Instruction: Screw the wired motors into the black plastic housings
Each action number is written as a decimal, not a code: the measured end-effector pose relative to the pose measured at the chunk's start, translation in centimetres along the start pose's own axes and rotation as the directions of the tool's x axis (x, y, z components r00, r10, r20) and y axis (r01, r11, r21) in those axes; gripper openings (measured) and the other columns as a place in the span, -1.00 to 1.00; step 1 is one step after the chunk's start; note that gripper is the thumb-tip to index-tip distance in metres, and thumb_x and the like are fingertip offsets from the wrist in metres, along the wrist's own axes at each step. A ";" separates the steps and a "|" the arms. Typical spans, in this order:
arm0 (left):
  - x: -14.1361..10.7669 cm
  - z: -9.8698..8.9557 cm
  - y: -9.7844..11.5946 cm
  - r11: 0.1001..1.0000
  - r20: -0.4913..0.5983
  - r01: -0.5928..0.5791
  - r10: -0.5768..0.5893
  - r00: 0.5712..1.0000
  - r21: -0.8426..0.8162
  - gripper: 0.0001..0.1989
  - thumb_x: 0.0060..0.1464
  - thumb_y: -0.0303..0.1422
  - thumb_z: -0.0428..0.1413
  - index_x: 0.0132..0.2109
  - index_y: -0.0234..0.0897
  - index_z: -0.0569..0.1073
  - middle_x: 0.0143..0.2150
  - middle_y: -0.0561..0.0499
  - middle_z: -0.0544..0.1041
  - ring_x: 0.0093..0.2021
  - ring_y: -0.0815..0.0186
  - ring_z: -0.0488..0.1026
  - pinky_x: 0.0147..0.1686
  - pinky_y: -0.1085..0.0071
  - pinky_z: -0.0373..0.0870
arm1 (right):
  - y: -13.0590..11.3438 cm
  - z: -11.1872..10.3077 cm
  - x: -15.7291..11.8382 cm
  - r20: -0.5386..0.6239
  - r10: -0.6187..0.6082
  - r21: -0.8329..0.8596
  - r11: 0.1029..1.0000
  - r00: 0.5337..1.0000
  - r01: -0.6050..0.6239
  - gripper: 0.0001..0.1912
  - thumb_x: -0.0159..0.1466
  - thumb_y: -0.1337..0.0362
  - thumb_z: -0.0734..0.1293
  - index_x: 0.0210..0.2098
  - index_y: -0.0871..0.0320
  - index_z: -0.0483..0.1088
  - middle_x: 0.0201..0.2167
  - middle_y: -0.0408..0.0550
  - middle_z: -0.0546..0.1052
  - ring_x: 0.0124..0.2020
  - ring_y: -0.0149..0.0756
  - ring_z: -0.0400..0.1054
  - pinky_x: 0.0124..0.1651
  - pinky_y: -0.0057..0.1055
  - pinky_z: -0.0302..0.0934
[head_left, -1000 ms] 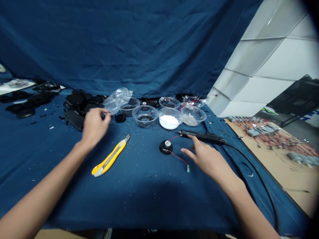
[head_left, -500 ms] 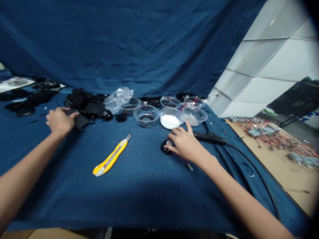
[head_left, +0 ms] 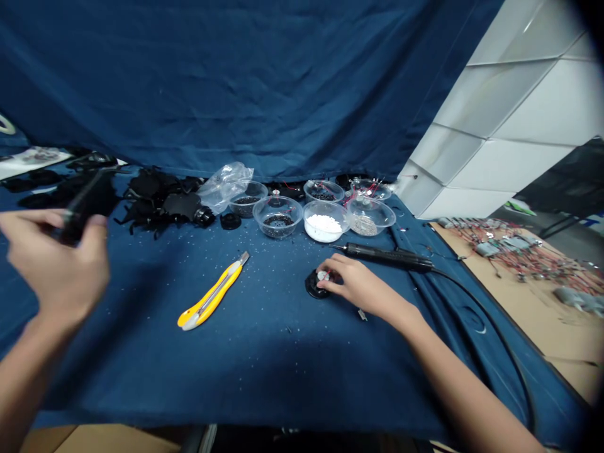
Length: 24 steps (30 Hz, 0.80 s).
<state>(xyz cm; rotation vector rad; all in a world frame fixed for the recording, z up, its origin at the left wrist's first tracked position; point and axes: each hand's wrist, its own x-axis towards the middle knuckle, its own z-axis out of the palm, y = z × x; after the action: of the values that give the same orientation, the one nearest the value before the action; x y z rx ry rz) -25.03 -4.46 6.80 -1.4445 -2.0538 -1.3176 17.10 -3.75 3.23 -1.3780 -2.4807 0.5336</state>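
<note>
Raised above the cloth at the left, my left hand (head_left: 59, 264) is closed on a black plastic part (head_left: 92, 204), blurred by motion. My right hand (head_left: 353, 283) pinches a small round silver motor at the middle of a round black plastic piece (head_left: 315, 286), which looks to be resting on the cloth. A short wire from it ends in a small connector (head_left: 362, 314) below my right hand. Left of centre lies a yellow utility knife (head_left: 212, 296). Just behind my right hand is a black corded electric screwdriver (head_left: 387, 255).
Several clear plastic bowls stand at the back, one with white pieces (head_left: 324, 225), another with small dark screws (head_left: 277, 223). Black plastic parts (head_left: 160, 198) and a clear bag (head_left: 224, 189) lie back left. A cardboard sheet (head_left: 500, 264) at right carries red-wired parts.
My left hand has lifted a black plastic part off the pile and moved left and nearer. My right hand has lowered slightly and closed its fingers around the motor.
</note>
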 end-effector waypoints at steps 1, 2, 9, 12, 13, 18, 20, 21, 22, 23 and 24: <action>-1.7 0.1 1.3 0.991 -0.034 -0.126 0.125 0.992 -0.042 -0.66 0.01 -0.30 0.16 -0.21 -0.18 0.11 -0.17 0.03 0.32 -0.13 0.18 0.35 -0.05 0.15 0.32 | -0.1 0.0 -0.2 0.005 -0.016 0.042 0.999 1.000 0.016 -0.77 0.32 0.16 0.27 -0.11 0.13 0.41 -0.19 -0.02 0.43 -0.20 -0.27 0.36 -0.10 -0.33 0.24; -3.5 0.4 2.5 0.949 0.036 -0.295 0.300 0.953 -0.110 -0.69 0.02 -0.35 0.17 -0.26 -0.19 0.12 -0.20 0.03 0.35 -0.16 0.20 0.39 -0.11 0.22 0.37 | -0.2 -0.1 -0.3 0.008 -0.031 0.081 0.996 0.999 0.031 -0.78 0.31 0.18 0.27 -0.11 0.12 0.41 -0.18 -0.03 0.43 -0.20 -0.29 0.36 -0.09 -0.34 0.23; -10.2 4.4 6.0 0.562 0.528 -0.582 0.811 0.250 -0.588 -0.81 0.16 -0.58 -0.16 -0.30 -0.25 0.27 0.01 -0.11 0.37 0.19 0.15 0.28 0.09 0.18 0.34 | 0.1 0.6 -1.1 -0.025 0.022 0.245 0.969 0.999 -0.015 -0.78 0.26 0.23 0.33 -0.11 0.13 0.39 -0.15 -0.08 0.47 -0.17 -0.33 0.37 -0.08 -0.38 0.23; -10.0 4.2 6.9 0.606 0.659 -0.554 0.741 0.130 -0.572 -0.90 0.18 -0.44 -0.04 -0.15 -0.24 0.32 0.15 -0.14 0.29 0.25 0.08 0.18 0.18 0.06 0.24 | 0.5 1.1 -1.1 -0.054 0.032 0.279 0.960 0.998 -0.016 -0.78 0.25 0.23 0.34 -0.11 0.12 0.39 -0.15 -0.10 0.48 -0.17 -0.35 0.37 -0.07 -0.39 0.22; -9.9 4.1 7.3 0.634 0.681 -0.538 0.718 0.143 -0.555 -0.85 0.17 -0.35 0.02 -0.10 -0.24 0.31 0.18 -0.15 0.25 0.26 0.05 0.15 0.19 0.02 0.22 | 0.6 1.2 -1.1 -0.061 0.030 0.286 0.958 0.998 -0.011 -0.78 0.25 0.23 0.34 -0.11 0.12 0.39 -0.15 -0.10 0.48 -0.17 -0.36 0.37 -0.07 -0.39 0.22; -10.6 5.3 9.4 0.751 0.702 -0.511 0.625 0.343 -0.418 -0.48 0.13 0.01 0.08 0.09 -0.23 0.27 0.23 -0.18 0.22 0.23 -0.04 0.17 0.15 -0.08 0.22 | 0.6 1.4 -0.9 -0.072 0.024 0.309 0.951 0.997 -0.001 -0.80 0.25 0.23 0.34 -0.12 0.10 0.40 -0.15 -0.13 0.48 -0.18 -0.39 0.36 -0.07 -0.41 0.22; -11.0 6.5 10.0 0.749 0.709 -0.514 0.623 0.331 -0.419 -0.52 0.18 -0.02 0.04 0.12 -0.20 0.27 0.21 -0.13 0.27 0.17 0.04 0.27 0.13 -0.03 0.25 | 0.6 1.4 -0.9 -0.076 0.032 0.319 0.948 0.997 -0.007 -0.79 0.25 0.22 0.34 -0.12 0.10 0.40 -0.15 -0.14 0.48 -0.17 -0.39 0.36 -0.07 -0.42 0.22; -11.0 6.9 10.2 0.746 0.707 -0.509 0.628 0.325 -0.429 -0.58 0.22 -0.06 0.01 0.12 -0.18 0.28 0.20 -0.10 0.28 0.13 0.09 0.32 0.12 0.02 0.28 | 0.6 1.4 -1.0 -0.079 0.038 0.324 0.946 0.996 -0.011 -0.79 0.25 0.21 0.34 -0.12 0.10 0.40 -0.15 -0.14 0.48 -0.17 -0.39 0.37 -0.07 -0.42 0.22; -11.0 7.2 10.3 0.742 0.698 -0.504 0.638 0.325 -0.443 -0.63 0.25 -0.11 -0.01 0.11 -0.18 0.29 0.20 -0.07 0.29 0.11 0.13 0.34 0.10 0.07 0.30 | 0.7 1.4 -1.0 -0.082 0.045 0.330 0.944 0.996 -0.015 -0.79 0.25 0.21 0.35 -0.12 0.10 0.40 -0.15 -0.14 0.49 -0.17 -0.39 0.37 -0.07 -0.43 0.22; -11.0 7.4 10.5 0.735 0.679 -0.499 0.652 0.337 -0.459 -0.67 0.26 -0.16 -0.02 0.09 -0.18 0.31 0.20 -0.06 0.29 0.10 0.17 0.36 0.09 0.12 0.32 | 0.7 1.5 -1.0 -0.085 0.052 0.336 0.942 0.995 -0.020 -0.78 0.25 0.21 0.35 -0.12 0.10 0.40 -0.15 -0.14 0.49 -0.18 -0.39 0.37 -0.07 -0.43 0.22; -10.8 7.3 10.6 0.723 0.651 -0.500 0.673 0.352 -0.477 -0.70 0.26 -0.20 -0.01 0.07 -0.18 0.33 0.20 -0.05 0.31 0.10 0.18 0.36 0.09 0.15 0.32 | 0.8 1.5 -1.0 -0.088 0.057 0.340 0.940 0.995 -0.024 -0.78 0.25 0.21 0.35 -0.12 0.10 0.40 -0.15 -0.14 0.49 -0.18 -0.40 0.37 -0.07 -0.43 0.22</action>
<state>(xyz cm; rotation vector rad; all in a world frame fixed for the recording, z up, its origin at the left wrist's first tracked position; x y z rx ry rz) -9.29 -4.06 0.86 -2.9257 -1.4069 -0.5539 17.64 -4.55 1.51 -1.2844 -2.1612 0.8380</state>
